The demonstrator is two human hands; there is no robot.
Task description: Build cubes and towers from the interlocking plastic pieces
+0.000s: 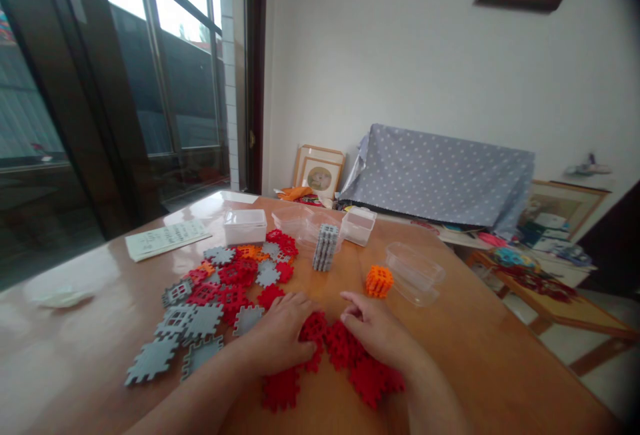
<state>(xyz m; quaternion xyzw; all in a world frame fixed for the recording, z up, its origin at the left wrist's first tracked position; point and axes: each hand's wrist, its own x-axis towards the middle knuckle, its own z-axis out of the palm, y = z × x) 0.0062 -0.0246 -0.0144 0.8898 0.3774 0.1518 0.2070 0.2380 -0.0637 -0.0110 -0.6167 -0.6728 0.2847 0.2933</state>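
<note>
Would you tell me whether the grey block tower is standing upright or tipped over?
Upright. The grey block tower stands on end on the wooden table, beyond both hands, taller than wide.

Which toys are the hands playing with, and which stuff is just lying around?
In use:
- left hand and right hand on the red notched tiles

Lying about:
- grey notched tiles
- grey tile tower
- orange tile cube
- clear plastic boxes
- printed sheet

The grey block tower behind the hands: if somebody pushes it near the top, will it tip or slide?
The grey block tower stands tall on a narrow base, so it would probably tip. The wooden table looks glossy, so a low push may slide it. It seems light plastic.
</note>
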